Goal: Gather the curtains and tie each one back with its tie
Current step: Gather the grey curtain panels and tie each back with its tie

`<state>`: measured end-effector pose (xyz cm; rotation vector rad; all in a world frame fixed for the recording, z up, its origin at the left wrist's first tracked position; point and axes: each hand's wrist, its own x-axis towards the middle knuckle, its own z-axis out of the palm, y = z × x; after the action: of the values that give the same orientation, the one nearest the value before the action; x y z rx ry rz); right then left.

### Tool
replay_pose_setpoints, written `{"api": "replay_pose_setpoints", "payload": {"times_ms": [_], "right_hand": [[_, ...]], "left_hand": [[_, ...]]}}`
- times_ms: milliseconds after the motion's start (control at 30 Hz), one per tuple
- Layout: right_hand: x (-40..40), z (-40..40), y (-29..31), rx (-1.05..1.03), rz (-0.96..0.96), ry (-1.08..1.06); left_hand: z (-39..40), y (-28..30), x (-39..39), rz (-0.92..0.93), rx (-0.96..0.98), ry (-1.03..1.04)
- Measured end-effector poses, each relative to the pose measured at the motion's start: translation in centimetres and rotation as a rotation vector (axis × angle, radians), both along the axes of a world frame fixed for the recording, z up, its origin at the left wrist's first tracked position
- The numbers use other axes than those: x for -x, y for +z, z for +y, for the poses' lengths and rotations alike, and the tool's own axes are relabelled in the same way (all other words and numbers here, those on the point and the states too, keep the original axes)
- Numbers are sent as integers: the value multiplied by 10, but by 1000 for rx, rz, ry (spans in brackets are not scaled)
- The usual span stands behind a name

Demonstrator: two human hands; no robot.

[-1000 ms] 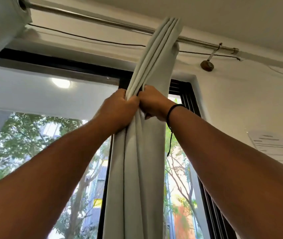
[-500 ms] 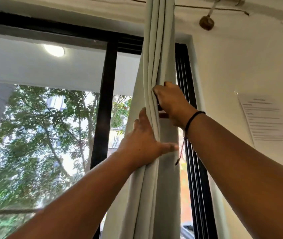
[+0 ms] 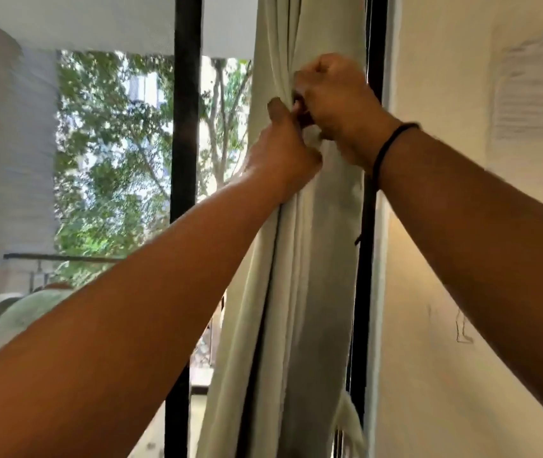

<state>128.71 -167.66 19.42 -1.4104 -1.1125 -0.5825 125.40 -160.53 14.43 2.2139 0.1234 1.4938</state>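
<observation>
curtain (image 3: pixel 300 259): 1 | hands: 2 | wristband (image 3: pixel 392 140): 1 | wall paper (image 3: pixel 534 90): 1

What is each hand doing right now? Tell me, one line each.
Left hand: grips the gathered pale green fabric curtain.
Right hand: fingers curled, gripping the same curtain.
</observation>
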Motion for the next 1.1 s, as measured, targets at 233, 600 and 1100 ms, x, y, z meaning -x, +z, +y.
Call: {"api": "replay_pose_setpoints", "payload": {"times_ms": [233, 600, 1100], "right_hand": [[-39, 3, -113, 52, 100, -153], [-8, -30, -285, 52, 593, 5], [75, 12, -340, 303, 335, -62]], "left_hand": [[11, -69, 2, -22, 123, 33], [0, -117, 60, -103, 360, -284], [20, -230, 92, 306, 667, -474]]}}
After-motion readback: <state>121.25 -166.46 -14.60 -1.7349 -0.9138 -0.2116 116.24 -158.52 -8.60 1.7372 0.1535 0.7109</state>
